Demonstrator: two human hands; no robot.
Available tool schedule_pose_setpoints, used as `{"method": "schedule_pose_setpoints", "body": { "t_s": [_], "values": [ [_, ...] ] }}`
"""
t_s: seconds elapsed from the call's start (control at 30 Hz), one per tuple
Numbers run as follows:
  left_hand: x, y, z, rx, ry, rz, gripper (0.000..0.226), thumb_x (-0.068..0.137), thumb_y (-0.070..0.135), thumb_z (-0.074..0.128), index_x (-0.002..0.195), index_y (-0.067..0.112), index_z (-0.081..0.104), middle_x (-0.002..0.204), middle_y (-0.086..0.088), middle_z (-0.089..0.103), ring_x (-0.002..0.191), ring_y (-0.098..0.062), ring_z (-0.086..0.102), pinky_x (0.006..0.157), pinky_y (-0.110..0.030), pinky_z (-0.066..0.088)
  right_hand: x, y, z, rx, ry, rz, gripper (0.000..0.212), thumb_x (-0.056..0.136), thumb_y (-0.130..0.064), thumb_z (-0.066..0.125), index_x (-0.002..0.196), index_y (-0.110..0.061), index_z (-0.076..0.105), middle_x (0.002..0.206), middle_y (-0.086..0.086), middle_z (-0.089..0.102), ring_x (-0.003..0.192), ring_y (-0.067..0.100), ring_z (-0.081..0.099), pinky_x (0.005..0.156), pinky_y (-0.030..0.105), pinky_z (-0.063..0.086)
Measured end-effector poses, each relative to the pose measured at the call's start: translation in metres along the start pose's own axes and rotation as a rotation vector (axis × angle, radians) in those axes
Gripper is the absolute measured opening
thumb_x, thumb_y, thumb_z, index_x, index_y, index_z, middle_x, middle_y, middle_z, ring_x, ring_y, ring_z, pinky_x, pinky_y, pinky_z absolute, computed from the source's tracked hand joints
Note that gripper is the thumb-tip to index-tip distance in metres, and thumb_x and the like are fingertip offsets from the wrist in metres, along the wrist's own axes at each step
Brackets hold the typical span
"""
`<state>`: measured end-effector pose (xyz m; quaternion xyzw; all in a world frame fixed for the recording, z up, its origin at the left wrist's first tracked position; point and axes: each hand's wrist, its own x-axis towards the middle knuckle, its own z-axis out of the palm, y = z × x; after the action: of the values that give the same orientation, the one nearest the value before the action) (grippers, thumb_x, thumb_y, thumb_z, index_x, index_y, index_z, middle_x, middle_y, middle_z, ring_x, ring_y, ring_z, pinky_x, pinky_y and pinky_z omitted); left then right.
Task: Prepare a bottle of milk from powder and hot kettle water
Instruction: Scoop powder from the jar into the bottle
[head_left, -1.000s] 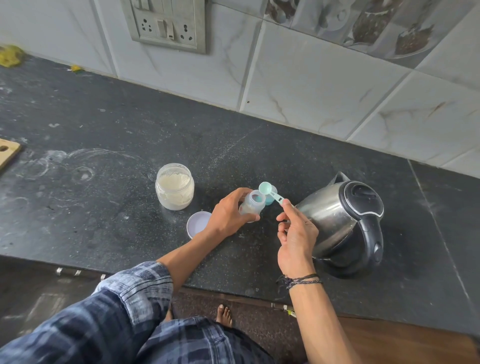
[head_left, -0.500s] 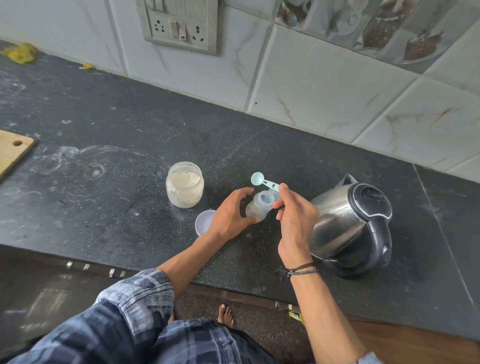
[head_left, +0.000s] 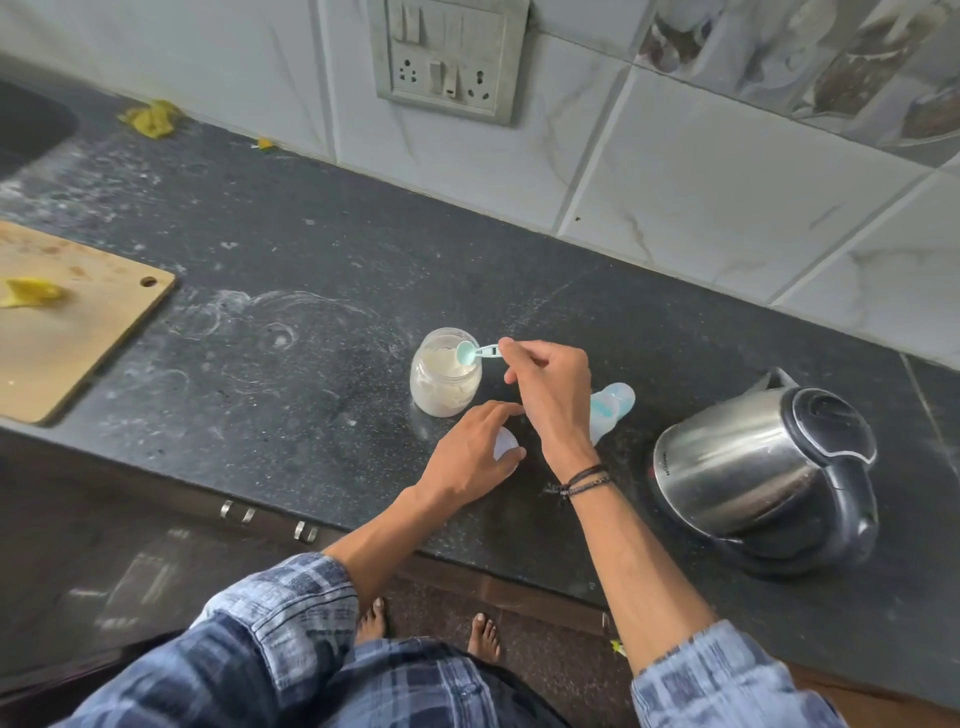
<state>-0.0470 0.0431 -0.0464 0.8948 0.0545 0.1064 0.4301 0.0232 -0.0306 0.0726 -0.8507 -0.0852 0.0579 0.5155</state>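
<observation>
An open glass jar of white milk powder (head_left: 445, 375) stands mid-counter. My right hand (head_left: 551, 391) pinches the handle of a small teal scoop (head_left: 474, 352), whose bowl hangs over the jar's mouth. The clear baby bottle (head_left: 610, 410) stands just right of that hand, partly hidden by my wrist. My left hand (head_left: 474, 457) rests over the jar's white lid (head_left: 505, 446) on the counter, fingers curled around it. The steel kettle (head_left: 748, 467) with black lid and handle sits at the right.
A wooden cutting board (head_left: 67, 332) with a yellow scrap lies at the left. The dark stone counter (head_left: 291, 291) carries powder smears. A socket panel (head_left: 447, 60) is on the tiled wall. The counter's front edge runs just below my hands.
My right hand has carried the scoop from the bottle's mouth left to the powder jar. My left hand has let go of the bottle and dropped onto the lid. The view shifted left.
</observation>
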Motion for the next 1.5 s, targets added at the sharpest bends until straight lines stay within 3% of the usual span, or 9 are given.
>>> {"method": "schedule_pose_setpoints", "body": {
  "t_s": [0.13,0.33,0.53,0.93,1.23,1.5],
  "values": [
    [-0.004,-0.011,-0.007,0.004,-0.027,0.016,0.044,0.088,0.027,0.071,0.129,0.017,0.059,0.122,0.000,0.062,0.111,-0.014,0.049,0.092,-0.026,0.037,0.006,-0.007,0.015,-0.204,-0.061,-0.038,0.026,0.090,-0.038,0.070,0.076,-0.018,0.079,0.060,-0.012,0.068,0.063,0.012,0.066,0.066,0.033,0.051],
    [-0.010,-0.020,-0.012,-0.027,-0.106,-0.015,0.054,0.086,0.033,0.070,0.136,0.014,0.059,0.137,-0.005,0.061,0.126,-0.025,0.052,0.108,-0.039,0.042,0.010,-0.017,0.030,-0.370,-0.160,-0.054,0.019,0.088,-0.031,0.069,0.087,-0.018,0.082,0.087,-0.005,0.079,0.083,0.022,0.072,0.074,0.036,0.058],
    [-0.011,-0.029,-0.012,-0.038,-0.139,0.012,0.056,0.087,0.027,0.078,0.138,0.015,0.058,0.142,-0.002,0.056,0.130,-0.022,0.047,0.111,-0.034,0.037,0.011,-0.011,0.030,-0.350,-0.105,-0.025,0.017,0.090,-0.030,0.069,0.088,-0.020,0.082,0.081,-0.012,0.076,0.081,0.017,0.071,0.068,0.030,0.051],
    [-0.011,-0.033,-0.014,-0.033,-0.154,0.060,0.055,0.093,0.042,0.076,0.140,0.018,0.057,0.146,0.001,0.056,0.131,-0.017,0.050,0.113,-0.036,0.038,0.017,-0.004,0.025,-0.332,-0.087,-0.060,0.011,0.092,-0.026,0.072,0.093,-0.022,0.083,0.087,-0.011,0.078,0.083,0.012,0.072,0.073,0.031,0.056],
    [-0.015,-0.034,-0.016,-0.005,-0.184,0.083,0.056,0.095,0.050,0.071,0.140,0.021,0.056,0.151,0.002,0.052,0.134,-0.018,0.049,0.113,-0.039,0.040,0.016,0.000,0.018,-0.282,-0.084,-0.057,0.010,0.092,-0.024,0.073,0.089,-0.021,0.082,0.085,-0.012,0.078,0.083,0.012,0.073,0.081,0.041,0.060],
    [-0.017,-0.034,-0.016,0.028,-0.257,0.156,0.075,0.087,0.067,0.072,0.145,0.023,0.053,0.159,0.004,0.044,0.143,-0.018,0.044,0.119,-0.042,0.034,0.003,0.008,0.000,-0.229,-0.050,-0.059,0.009,0.092,-0.023,0.074,0.091,-0.021,0.083,0.076,-0.022,0.070,0.080,0.006,0.072,0.081,0.038,0.061]
  ]
}}
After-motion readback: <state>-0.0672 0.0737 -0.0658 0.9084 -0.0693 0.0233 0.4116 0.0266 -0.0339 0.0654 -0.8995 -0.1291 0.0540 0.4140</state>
